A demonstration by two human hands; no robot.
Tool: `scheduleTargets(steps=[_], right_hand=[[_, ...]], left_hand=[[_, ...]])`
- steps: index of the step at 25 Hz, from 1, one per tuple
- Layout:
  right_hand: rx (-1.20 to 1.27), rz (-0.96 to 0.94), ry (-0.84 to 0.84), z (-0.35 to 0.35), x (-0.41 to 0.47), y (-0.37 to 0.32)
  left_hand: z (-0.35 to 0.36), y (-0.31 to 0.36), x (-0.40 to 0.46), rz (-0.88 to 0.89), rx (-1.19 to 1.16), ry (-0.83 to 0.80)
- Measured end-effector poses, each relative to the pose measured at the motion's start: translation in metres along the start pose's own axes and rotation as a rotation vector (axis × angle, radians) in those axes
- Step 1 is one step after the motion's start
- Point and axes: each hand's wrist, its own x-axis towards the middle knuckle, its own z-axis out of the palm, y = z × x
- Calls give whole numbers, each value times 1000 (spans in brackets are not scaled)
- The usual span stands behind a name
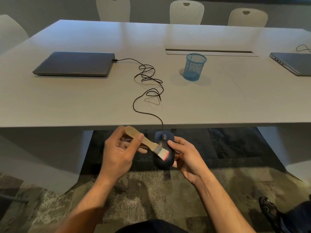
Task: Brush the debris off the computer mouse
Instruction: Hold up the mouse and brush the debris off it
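Note:
A dark computer mouse (162, 161) is held off the table, just below its front edge, in my right hand (186, 158), which grips it from the right side. My left hand (117, 153) holds a small brush with a pale wooden handle (143, 140). The brush's pink-tipped bristles (163, 154) rest on the top of the mouse. The mouse's black cable (148, 91) runs up over the table edge in loose coils to a closed laptop (74, 63) at the left.
A blue mesh pen cup (195, 67) stands on the grey table (84, 101) right of centre, in front of a cable slot (208, 51). A second closed laptop (294, 63) lies at the far right. White chairs line the far side. A person's sandalled foot (269, 211) is at lower right.

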Motion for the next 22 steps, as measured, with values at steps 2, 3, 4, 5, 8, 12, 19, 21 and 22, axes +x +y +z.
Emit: scheduleTargets(steps=[2, 3, 4, 5, 8, 12, 19, 21, 22], right_hand=[[-5, 10, 7, -1, 0, 2], [0, 13, 5, -2, 0, 3], [3, 13, -1, -2, 0, 3], [3, 14, -12, -2, 1, 3], [28, 35, -63, 1, -1, 2], [59, 67, -54, 2, -2, 3], [31, 59, 24, -5, 2, 6], [11, 60, 31, -4, 2, 6], [0, 61, 33, -3, 2, 5]], left_hand=[[-16, 0, 7, 2, 22, 72], [-21, 1, 10, 3, 3, 99], [-23, 2, 11, 0, -46, 117], [-22, 5, 10, -12, -111, 117], [-2, 12, -1, -40, -181, 48], [20, 6, -8, -47, -86, -7], [-8, 7, 10, 13, 80, 185], [-11, 10, 9, -9, -18, 174], [-8, 10, 5, -9, -40, 130]])
